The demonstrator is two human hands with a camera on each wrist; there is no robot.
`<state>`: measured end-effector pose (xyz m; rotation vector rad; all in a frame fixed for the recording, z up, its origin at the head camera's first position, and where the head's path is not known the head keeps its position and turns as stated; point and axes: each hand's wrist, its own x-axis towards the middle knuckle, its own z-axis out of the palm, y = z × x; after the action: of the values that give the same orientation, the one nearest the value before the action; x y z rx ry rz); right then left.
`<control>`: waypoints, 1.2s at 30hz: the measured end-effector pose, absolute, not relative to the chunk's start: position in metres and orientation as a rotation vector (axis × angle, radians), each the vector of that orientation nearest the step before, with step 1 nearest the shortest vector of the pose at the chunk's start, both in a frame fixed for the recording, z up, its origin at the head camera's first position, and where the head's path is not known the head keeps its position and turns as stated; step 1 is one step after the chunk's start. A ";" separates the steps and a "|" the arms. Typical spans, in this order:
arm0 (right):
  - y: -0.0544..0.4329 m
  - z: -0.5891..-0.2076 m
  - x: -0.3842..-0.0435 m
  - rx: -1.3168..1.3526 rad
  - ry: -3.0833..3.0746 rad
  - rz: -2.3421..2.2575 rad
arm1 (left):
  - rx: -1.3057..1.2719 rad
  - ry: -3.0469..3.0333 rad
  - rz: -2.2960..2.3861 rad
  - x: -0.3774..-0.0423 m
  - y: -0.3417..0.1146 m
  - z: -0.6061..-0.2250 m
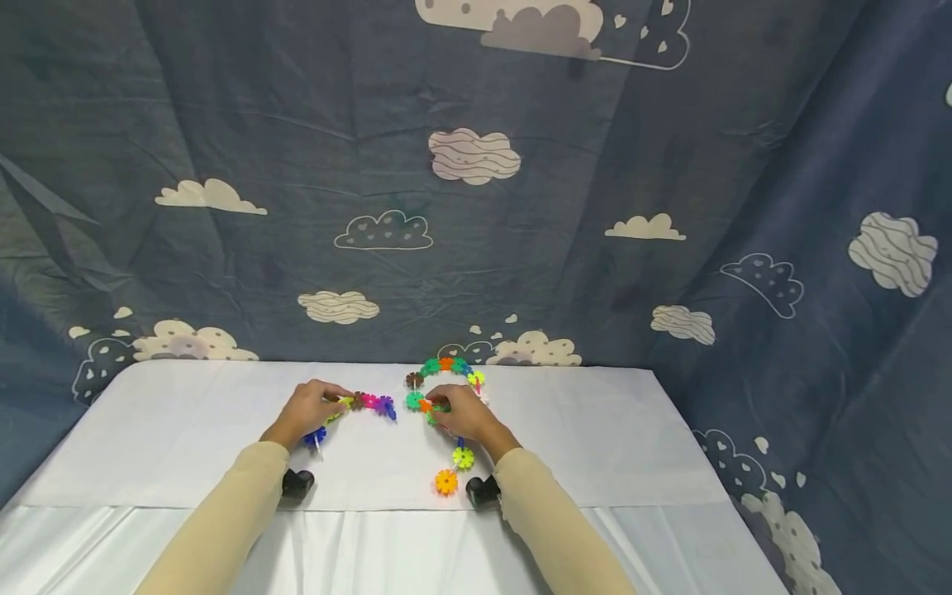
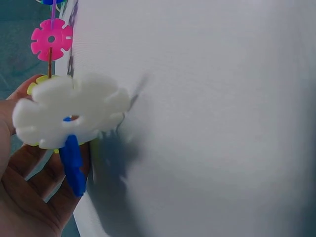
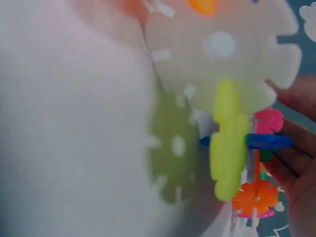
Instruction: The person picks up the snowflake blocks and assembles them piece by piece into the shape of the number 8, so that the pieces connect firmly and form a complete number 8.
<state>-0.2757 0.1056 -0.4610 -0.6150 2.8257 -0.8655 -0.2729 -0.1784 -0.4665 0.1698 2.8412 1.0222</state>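
My left hand (image 1: 307,411) pinches a chain of interlocked flower-shaped plastic discs at a yellow disc (image 1: 344,403). From there the chain runs right through pink and purple discs (image 1: 384,406), and a blue disc (image 1: 316,435) hangs at its near end. In the left wrist view a white disc (image 2: 94,106) covers part of the fingers. My right hand (image 1: 467,411) holds a second, longer chain, its fingertips by a green disc (image 1: 433,419). This chain curves behind the hand past a brown disc (image 1: 414,380); a yellow disc (image 1: 464,458) and an orange disc (image 1: 446,483) trail below.
Both chains are over a white-covered table (image 1: 580,438). A dark blue cloud-print curtain (image 1: 521,273) hangs behind its back edge and along the right side. Black wrist-camera parts (image 1: 298,483) show below each wrist.
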 end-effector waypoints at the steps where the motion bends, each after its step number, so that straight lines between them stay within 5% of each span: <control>1: 0.107 -0.460 -0.274 -0.610 2.844 -0.884 | 0.165 2.839 1.027 -0.272 -0.178 -0.466; 26: 0.144 -0.465 -0.232 -0.601 2.776 -0.967 | 0.348 2.863 0.853 -0.249 -0.193 -0.446; 36: 0.144 -0.471 -0.233 -0.585 2.762 -0.995 | 1.229 2.890 0.254 -0.220 -0.206 -0.432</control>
<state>-0.2334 0.1444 -0.4715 -0.5855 2.7620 -0.9951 -0.2205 -0.2062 -0.4317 1.2290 2.8901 0.2540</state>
